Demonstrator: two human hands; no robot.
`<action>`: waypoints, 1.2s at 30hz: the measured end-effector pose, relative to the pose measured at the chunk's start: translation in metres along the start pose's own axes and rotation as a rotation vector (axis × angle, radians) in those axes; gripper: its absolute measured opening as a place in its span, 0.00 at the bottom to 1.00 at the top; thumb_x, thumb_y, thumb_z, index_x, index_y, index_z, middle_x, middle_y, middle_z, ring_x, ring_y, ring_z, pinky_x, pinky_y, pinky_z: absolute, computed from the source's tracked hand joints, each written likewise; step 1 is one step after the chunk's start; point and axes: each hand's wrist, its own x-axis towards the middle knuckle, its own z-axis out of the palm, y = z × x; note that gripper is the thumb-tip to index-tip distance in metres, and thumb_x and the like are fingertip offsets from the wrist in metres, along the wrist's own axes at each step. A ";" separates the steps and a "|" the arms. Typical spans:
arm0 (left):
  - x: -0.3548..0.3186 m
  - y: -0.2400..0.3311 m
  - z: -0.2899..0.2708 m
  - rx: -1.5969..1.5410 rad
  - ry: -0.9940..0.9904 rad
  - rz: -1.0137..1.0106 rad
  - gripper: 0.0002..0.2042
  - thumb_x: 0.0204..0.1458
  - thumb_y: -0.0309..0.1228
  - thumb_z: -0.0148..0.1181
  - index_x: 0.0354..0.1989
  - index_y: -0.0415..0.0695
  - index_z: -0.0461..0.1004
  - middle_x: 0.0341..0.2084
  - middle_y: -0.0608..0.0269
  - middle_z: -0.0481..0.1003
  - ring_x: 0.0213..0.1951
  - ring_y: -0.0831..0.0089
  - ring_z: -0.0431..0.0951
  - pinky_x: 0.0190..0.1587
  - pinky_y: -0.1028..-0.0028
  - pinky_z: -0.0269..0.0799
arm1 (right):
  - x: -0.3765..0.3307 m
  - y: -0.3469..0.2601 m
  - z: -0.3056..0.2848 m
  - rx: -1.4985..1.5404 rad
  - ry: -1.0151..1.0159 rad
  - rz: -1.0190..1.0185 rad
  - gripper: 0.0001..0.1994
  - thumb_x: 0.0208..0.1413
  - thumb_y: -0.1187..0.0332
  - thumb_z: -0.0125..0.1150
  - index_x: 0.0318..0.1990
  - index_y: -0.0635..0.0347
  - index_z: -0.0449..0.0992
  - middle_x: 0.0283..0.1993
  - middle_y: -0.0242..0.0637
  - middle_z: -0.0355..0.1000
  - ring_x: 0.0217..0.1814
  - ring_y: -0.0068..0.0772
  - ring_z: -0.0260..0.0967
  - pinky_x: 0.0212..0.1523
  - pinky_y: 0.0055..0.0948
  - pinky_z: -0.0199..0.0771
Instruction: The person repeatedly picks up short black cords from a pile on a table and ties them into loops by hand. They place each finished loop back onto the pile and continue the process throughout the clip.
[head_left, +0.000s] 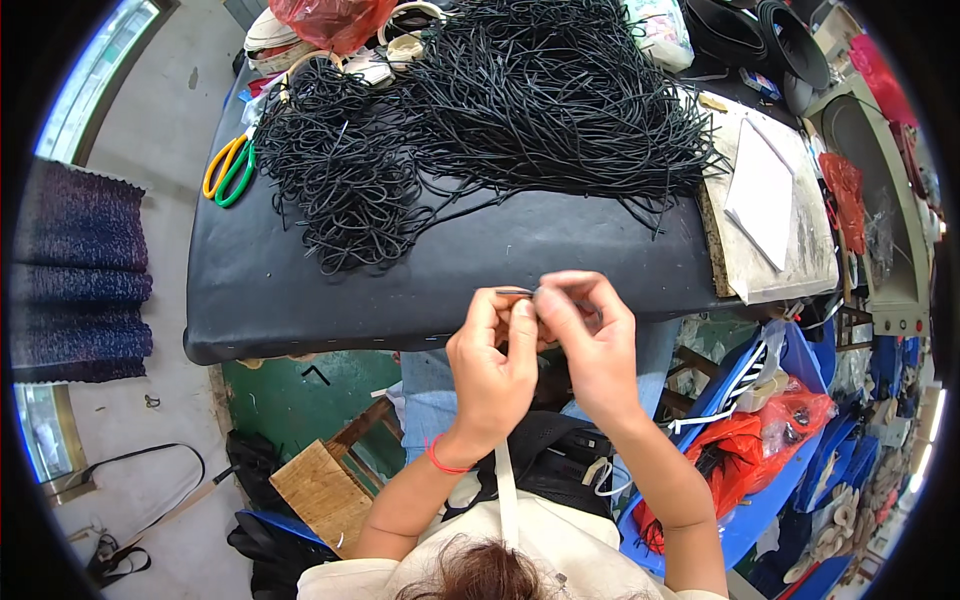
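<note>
Above the near edge of the black-covered table [300, 310], my two hands meet fingertip to fingertip. A short length of thin black cord [514, 292] shows between them. My left hand [494, 365] is closed, thumb and forefinger pinching the cord. My right hand [598, 350] pinches at the cord's other end, its fingers slightly blurred; the rest of the cord is hidden by the fingers. Beyond the hands lies a big heap of black cords [560, 100]. A smaller, more tangled pile of black cord [335, 170] sits to its left.
Scissors with yellow and green handles [232, 170] lie at the table's left edge. White paper [762, 195] rests on a pale board [800, 260] at the right. A blue bin [640, 520] holding red plastic bags [745, 455] stands at my right, a wooden stool [320, 490] at my left.
</note>
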 end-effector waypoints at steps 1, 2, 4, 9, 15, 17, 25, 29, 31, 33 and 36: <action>0.001 0.001 -0.002 0.022 -0.003 0.000 0.04 0.56 0.24 0.49 0.34 0.36 0.68 0.26 0.64 0.72 0.27 0.84 0.72 0.28 0.83 0.70 | 0.004 0.003 -0.005 -0.017 0.036 0.017 0.08 0.57 0.66 0.56 0.37 0.62 0.71 0.32 0.29 0.69 0.29 0.13 0.63 0.30 0.15 0.66; 0.003 -0.001 -0.010 0.020 -0.044 -0.015 0.06 0.57 0.25 0.48 0.39 0.36 0.69 0.29 0.64 0.72 0.30 0.82 0.73 0.32 0.82 0.70 | 0.005 0.005 -0.014 -0.010 0.033 0.033 0.09 0.58 0.64 0.54 0.35 0.61 0.71 0.30 0.27 0.69 0.27 0.12 0.62 0.27 0.14 0.64; 0.005 0.005 -0.014 -0.039 -0.123 -0.015 0.09 0.56 0.24 0.49 0.43 0.35 0.69 0.32 0.61 0.74 0.32 0.80 0.74 0.35 0.80 0.72 | 0.006 0.003 -0.022 -0.038 -0.007 0.046 0.10 0.57 0.63 0.55 0.34 0.61 0.72 0.28 0.26 0.68 0.25 0.12 0.61 0.27 0.14 0.63; 0.006 0.010 -0.020 -0.253 -0.220 -0.089 0.10 0.55 0.21 0.50 0.45 0.33 0.70 0.37 0.57 0.74 0.35 0.77 0.76 0.41 0.78 0.73 | 0.005 0.000 -0.018 -0.049 0.020 0.006 0.09 0.57 0.64 0.56 0.33 0.61 0.72 0.26 0.25 0.68 0.25 0.11 0.60 0.26 0.14 0.62; 0.007 0.010 -0.023 -0.287 -0.226 -0.121 0.09 0.53 0.21 0.53 0.42 0.33 0.72 0.35 0.58 0.75 0.35 0.78 0.76 0.40 0.79 0.74 | 0.001 -0.005 -0.016 -0.158 -0.045 -0.044 0.08 0.56 0.67 0.56 0.33 0.63 0.73 0.26 0.25 0.69 0.26 0.11 0.61 0.27 0.13 0.62; 0.008 0.012 -0.023 -0.273 -0.194 -0.126 0.08 0.53 0.23 0.55 0.39 0.34 0.72 0.30 0.60 0.75 0.33 0.79 0.75 0.36 0.80 0.73 | -0.001 -0.012 -0.019 -0.239 -0.118 -0.018 0.06 0.56 0.70 0.56 0.32 0.65 0.72 0.25 0.26 0.68 0.26 0.12 0.62 0.26 0.14 0.62; 0.008 0.003 -0.021 -0.377 -0.294 -0.281 0.07 0.54 0.27 0.54 0.38 0.37 0.71 0.27 0.62 0.75 0.27 0.80 0.73 0.31 0.81 0.70 | 0.003 0.011 -0.008 -0.733 0.083 -0.584 0.05 0.53 0.75 0.56 0.37 0.64 0.70 0.26 0.40 0.70 0.23 0.32 0.70 0.24 0.26 0.69; 0.010 0.005 -0.019 -0.417 -0.197 -0.304 0.07 0.55 0.27 0.53 0.39 0.38 0.71 0.28 0.61 0.75 0.27 0.79 0.73 0.31 0.81 0.70 | 0.006 -0.007 -0.011 -0.220 0.072 -0.115 0.11 0.61 0.65 0.49 0.43 0.63 0.71 0.26 0.27 0.68 0.29 0.15 0.66 0.28 0.16 0.66; 0.012 0.006 -0.022 -0.374 -0.193 -0.275 0.07 0.55 0.27 0.53 0.39 0.38 0.71 0.29 0.61 0.75 0.27 0.79 0.74 0.32 0.81 0.71 | 0.010 -0.010 -0.028 -0.091 -0.034 0.063 0.12 0.60 0.63 0.50 0.41 0.63 0.72 0.26 0.28 0.68 0.29 0.13 0.64 0.27 0.13 0.62; 0.012 0.006 -0.023 -0.324 -0.219 -0.251 0.08 0.55 0.28 0.53 0.40 0.38 0.71 0.29 0.61 0.75 0.29 0.79 0.74 0.35 0.80 0.72 | 0.009 -0.010 -0.032 -0.063 -0.107 0.142 0.11 0.59 0.64 0.52 0.39 0.63 0.73 0.26 0.27 0.69 0.27 0.12 0.63 0.26 0.13 0.62; 0.012 0.007 -0.022 -0.330 -0.235 -0.219 0.08 0.55 0.28 0.54 0.40 0.38 0.71 0.28 0.61 0.74 0.29 0.79 0.75 0.35 0.80 0.72 | 0.006 -0.010 -0.026 -0.131 -0.135 0.097 0.10 0.57 0.64 0.55 0.37 0.62 0.73 0.26 0.27 0.69 0.26 0.12 0.63 0.26 0.13 0.62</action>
